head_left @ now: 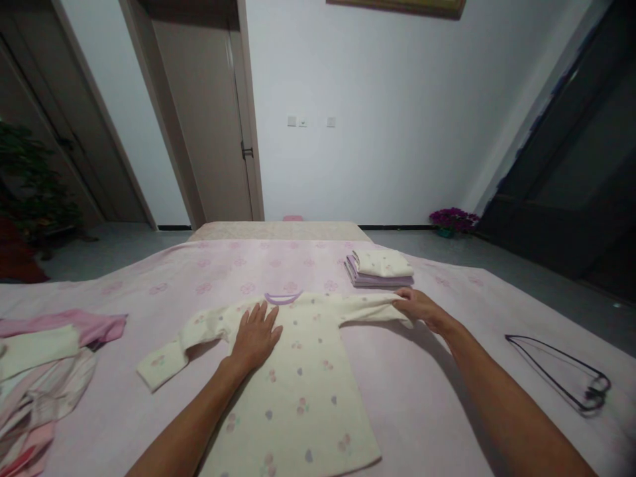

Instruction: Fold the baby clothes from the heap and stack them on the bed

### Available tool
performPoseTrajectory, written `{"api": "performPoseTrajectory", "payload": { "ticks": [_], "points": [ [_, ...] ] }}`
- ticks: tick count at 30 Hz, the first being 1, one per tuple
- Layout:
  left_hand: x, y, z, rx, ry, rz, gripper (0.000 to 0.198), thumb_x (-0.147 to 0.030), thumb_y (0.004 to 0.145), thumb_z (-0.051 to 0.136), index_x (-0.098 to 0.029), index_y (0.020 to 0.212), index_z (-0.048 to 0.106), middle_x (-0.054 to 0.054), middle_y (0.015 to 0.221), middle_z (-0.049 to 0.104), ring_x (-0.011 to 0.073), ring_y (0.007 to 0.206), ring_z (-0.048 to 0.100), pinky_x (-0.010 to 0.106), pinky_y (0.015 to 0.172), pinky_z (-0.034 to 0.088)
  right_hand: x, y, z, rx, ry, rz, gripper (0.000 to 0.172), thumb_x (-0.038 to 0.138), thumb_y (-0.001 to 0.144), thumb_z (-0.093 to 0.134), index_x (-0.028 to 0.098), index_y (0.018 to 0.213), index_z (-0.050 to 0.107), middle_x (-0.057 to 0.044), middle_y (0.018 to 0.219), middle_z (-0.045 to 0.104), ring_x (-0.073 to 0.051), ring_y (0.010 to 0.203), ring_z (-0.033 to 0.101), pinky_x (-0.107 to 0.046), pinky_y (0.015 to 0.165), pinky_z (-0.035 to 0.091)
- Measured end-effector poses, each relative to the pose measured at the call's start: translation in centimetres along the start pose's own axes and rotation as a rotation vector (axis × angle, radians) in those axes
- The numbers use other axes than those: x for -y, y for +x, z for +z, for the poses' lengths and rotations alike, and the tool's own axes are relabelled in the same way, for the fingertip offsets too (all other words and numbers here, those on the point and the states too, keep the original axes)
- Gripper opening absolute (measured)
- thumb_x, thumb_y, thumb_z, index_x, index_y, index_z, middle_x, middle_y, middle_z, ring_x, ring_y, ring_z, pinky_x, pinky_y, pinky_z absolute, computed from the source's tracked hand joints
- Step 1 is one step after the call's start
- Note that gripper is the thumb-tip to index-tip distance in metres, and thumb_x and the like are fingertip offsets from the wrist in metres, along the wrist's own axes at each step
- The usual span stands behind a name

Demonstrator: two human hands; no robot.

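Observation:
A cream long-sleeved shirt [303, 371] with hearts, cherries and a lilac neckline lies spread on the pink cloth, collar pointing away from me. My left hand [257, 333] rests flat on its upper left chest, fingers spread. The sleeve on that side lies bent on the cloth. Over on the right, my right hand [415, 306] pinches the other sleeve near its cuff and holds it stretched out sideways, slightly raised above the cloth.
Behind my right hand sits a folded clothes stack [380, 268]. Loose clothes [44, 377] are heaped at the left edge. A black hanger [561, 374] lies at the right. The pink floral cloth [169, 265] covers the surface; a door and wall stand beyond.

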State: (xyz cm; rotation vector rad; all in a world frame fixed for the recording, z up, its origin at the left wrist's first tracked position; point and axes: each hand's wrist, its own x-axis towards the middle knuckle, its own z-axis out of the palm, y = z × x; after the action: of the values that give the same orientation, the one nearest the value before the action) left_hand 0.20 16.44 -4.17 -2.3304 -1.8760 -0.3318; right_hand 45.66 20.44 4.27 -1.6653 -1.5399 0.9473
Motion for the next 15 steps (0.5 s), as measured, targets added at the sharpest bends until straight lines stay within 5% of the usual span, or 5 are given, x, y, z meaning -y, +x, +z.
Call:
{"api": "performPoseTrajectory", "payload": {
  "ticks": [5,9,15],
  "points": [
    [0.0,0.0,0.0,0.009,0.000,-0.003,0.053,-0.042,0.099,0.043,-0.022,0.148,0.048,0.016,0.157,0.040,0.0326,0.147,0.032,0.053,0.118,0.022,-2.5,3.0,-0.3,-0.229,-0.190,0.064,0.035,0.026,0.061,0.070,0.013,0.094,0.071,-0.007,0.078,0.069,-0.019,0.064,0.058,-0.029,0.057,0.042],
    [0.0,0.0,-0.1,0.017,-0.006,-0.005,0.054,-0.043,0.099,0.042,-0.021,0.149,0.048,0.017,0.157,0.040,0.0331,0.147,0.032,0.053,0.118,0.022,-4.4,3.3,0.4,-0.256,-0.305,0.139,0.045,0.019,0.063,0.068,0.012,0.107,0.071,-0.008,0.083,0.072,-0.020,0.066,0.062,-0.029,0.059,0.043],
    [-0.2,-0.1,-0.3,0.012,0.005,-0.003,0.054,-0.041,0.099,0.042,-0.021,0.148,0.048,0.017,0.157,0.041,0.0339,0.147,0.033,0.053,0.118,0.023,-3.6,2.6,0.7,-0.318,-0.582,0.144,0.047,0.016,0.071,0.062,0.018,0.117,0.070,-0.017,0.118,0.070,-0.031,0.102,0.064,-0.036,0.077,0.044]
  ]
}}
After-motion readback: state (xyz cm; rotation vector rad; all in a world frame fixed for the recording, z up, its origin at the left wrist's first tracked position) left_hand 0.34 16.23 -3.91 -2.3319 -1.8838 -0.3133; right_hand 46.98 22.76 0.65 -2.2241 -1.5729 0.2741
